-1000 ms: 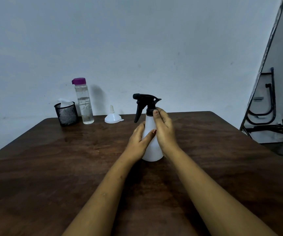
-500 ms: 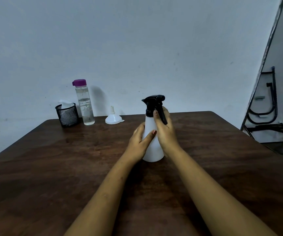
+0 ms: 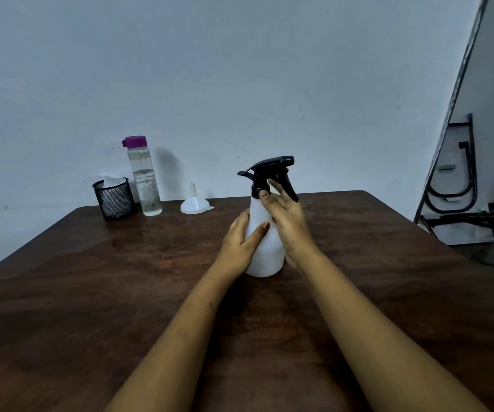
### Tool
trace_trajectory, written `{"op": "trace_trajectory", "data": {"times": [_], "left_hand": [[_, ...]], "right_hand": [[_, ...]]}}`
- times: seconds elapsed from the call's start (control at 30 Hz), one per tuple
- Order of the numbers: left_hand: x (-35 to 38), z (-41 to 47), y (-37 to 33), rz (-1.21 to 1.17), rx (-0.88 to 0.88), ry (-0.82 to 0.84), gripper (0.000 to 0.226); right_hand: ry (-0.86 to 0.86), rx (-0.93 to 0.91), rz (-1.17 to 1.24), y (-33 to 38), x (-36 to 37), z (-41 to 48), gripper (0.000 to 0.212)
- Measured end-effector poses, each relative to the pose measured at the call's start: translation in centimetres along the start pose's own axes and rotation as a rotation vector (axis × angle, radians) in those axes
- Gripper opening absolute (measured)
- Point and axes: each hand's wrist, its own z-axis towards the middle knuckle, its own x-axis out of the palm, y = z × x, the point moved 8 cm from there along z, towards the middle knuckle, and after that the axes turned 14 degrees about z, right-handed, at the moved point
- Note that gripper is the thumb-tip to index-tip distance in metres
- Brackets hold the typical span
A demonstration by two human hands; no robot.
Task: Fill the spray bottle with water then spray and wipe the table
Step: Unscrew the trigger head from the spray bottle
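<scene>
A white spray bottle [image 3: 265, 257] with a black trigger head [image 3: 272, 171] stands upright on the dark wooden table [image 3: 91, 292]. My left hand [image 3: 241, 242] wraps the bottle's body from the left. My right hand [image 3: 287, 218] rests against the right side, thumb at the black collar and fingers spread by the trigger. The nozzle points right. At the back left stand a clear water bottle [image 3: 144, 179] with a purple cap and a small white funnel [image 3: 196, 203] lying mouth down.
A black mesh cup [image 3: 115, 199] holding a white tissue or cloth sits beside the water bottle, near the wall. Black metal chair frames [image 3: 460, 185] stand off the table's right edge.
The black trigger head has turned on the bottle: its nozzle pointed left, then toward me, and now points right. My right hand's fingers have loosened and spread.
</scene>
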Motion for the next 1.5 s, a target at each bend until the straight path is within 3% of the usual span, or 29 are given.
{"op": "trace_trajectory", "data": {"times": [0.1, 0.17, 0.33, 0.47, 0.63, 0.97, 1.33, 1.5], "left_hand": [[0.0, -0.1, -0.2, 0.016, 0.023, -0.006, 0.040], [-0.1, -0.3, -0.2, 0.001, 0.010, -0.007, 0.037], [0.0, -0.4, -0.1, -0.008, -0.035, -0.003, 0.047], [-0.2, -0.6, -0.3, 0.023, -0.056, -0.011, 0.035], [-0.2, -0.7, -0.4, 0.037, -0.108, -0.015, 0.040], [-0.6, 1.0, 0.5, 0.283, -0.273, 0.096, 0.063], [-0.9, 2.1, -1.5, 0.742, -0.263, 0.262, 0.055], [-1.1, 2.1, -0.5, 0.816, -0.308, 0.248, 0.062]], "right_hand": [[-0.047, -0.029, -0.011, 0.4, -0.5, -0.1, 0.056], [-0.114, -0.092, 0.037, 1.3, -0.8, -0.2, 0.063], [-0.167, -0.186, -0.178, 3.3, -0.5, 0.3, 0.055], [-0.189, -0.200, -0.289, 5.9, -0.2, 1.1, 0.046], [-0.090, -0.199, -0.437, 10.1, 1.7, 1.8, 0.021], [-0.078, -0.262, -0.438, 17.5, 4.1, 2.0, 0.022], [-0.019, -0.369, -0.518, 23.7, 7.6, 0.6, 0.023], [0.055, -0.381, -0.545, 24.7, 7.7, -0.2, 0.024]]}}
